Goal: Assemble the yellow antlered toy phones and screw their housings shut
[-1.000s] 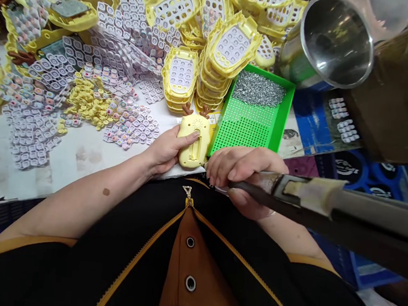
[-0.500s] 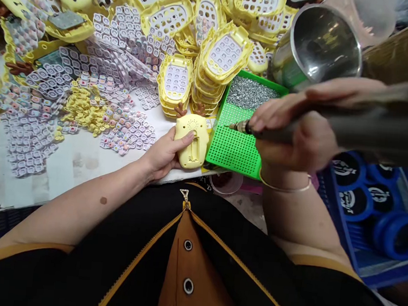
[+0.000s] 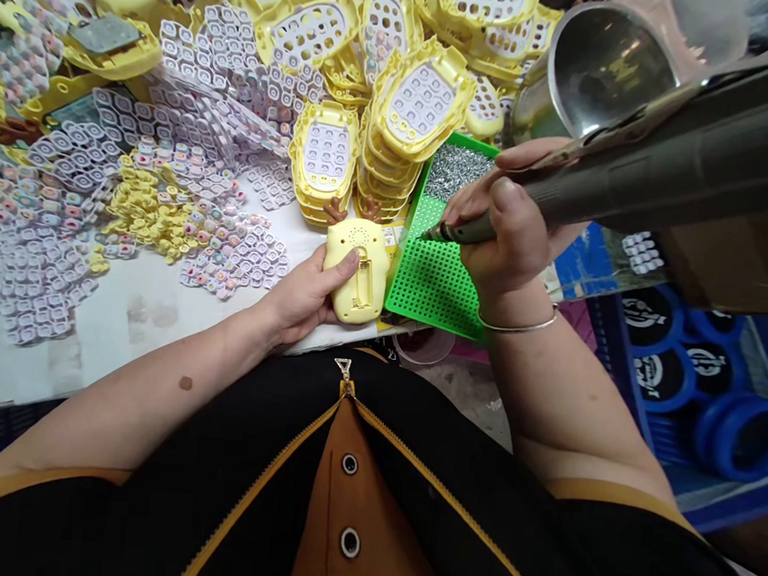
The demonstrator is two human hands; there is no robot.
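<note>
My left hand grips a yellow toy phone with brown antlers, its back with the open battery slot facing up and my thumb across it. Wrapped around a dark electric screwdriver, my right hand holds it slanting, tip down at the left. The tip sits over the perforated part of a green tray. Small silver screws are heaped at the tray's far end, partly hidden by my right hand. Whether the tip carries a screw is too small to tell.
Stacked yellow phone shells stand behind the tray, with a metal pot to their right. White keypad sheets and small yellow parts cover the left. A blue crate with round blue parts is at the lower right.
My right hand moved the screwdriver from beside the phone's lower right edge, up and right, to over the green tray. My left hand keeps the phone nearly in place.
</note>
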